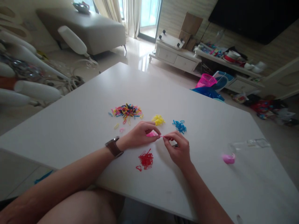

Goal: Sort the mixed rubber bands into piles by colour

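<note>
My left hand (142, 134), with a watch at the wrist, is closed in a pinch above the middle of the white table. Facing it, my right hand (178, 147) pinches too, and a thin pink rubber band (161, 136) spans the gap between the fingertips. More pink rubber bands (151, 133) show under my left fingers, partly hidden. Nearer me lies a pile of red rubber bands (146, 160). Beyond the hands are yellow rubber bands (158, 119) and blue rubber bands (179, 126). A larger mixed-colour heap (128, 110) lies to the far left.
On the right of the table (93, 93) are a clear container (249, 144) lying on its side and a small pink object (228, 158). White chairs or stools (37, 90) stand at the left. Past the far edge are a pink basket (206, 81) and a low cabinet (176, 59).
</note>
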`<state>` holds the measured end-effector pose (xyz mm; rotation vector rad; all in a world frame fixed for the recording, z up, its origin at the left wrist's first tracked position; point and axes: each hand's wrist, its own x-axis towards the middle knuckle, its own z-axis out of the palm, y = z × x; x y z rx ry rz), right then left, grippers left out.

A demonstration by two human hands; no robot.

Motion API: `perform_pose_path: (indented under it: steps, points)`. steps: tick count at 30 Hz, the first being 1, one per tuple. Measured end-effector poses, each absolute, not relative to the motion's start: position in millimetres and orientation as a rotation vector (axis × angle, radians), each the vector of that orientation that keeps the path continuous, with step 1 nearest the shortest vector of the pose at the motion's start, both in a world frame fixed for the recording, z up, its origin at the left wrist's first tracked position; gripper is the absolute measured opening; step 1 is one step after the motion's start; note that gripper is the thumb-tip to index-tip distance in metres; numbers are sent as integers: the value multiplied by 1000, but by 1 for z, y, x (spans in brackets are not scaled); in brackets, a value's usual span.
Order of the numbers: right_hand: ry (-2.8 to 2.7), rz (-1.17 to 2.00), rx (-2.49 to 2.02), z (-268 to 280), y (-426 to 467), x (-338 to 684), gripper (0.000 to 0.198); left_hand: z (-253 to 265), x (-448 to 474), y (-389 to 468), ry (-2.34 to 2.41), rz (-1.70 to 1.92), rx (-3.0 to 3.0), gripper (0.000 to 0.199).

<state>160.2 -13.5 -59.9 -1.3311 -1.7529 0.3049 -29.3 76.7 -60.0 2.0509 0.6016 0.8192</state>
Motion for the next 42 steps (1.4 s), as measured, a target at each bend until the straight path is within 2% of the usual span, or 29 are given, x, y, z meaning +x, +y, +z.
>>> perform_pose_path:
  steps: [12,25,31,42]
  points:
    - [-1738,314,-1374,-61,-12,161,12,-68,-32,81,631,893,2047,17]
    - [-1635,151,-1424,-60,-11,165,15,-66,-44,93,698,958,2140,16]
    - [-1681,281,-1357,-59,-14,157,14,-68,-39,88,679,925,2123,17]
    - [-1654,266,-1339,-56,-14,161,14,-61,-57,107,714,846,2165,10]
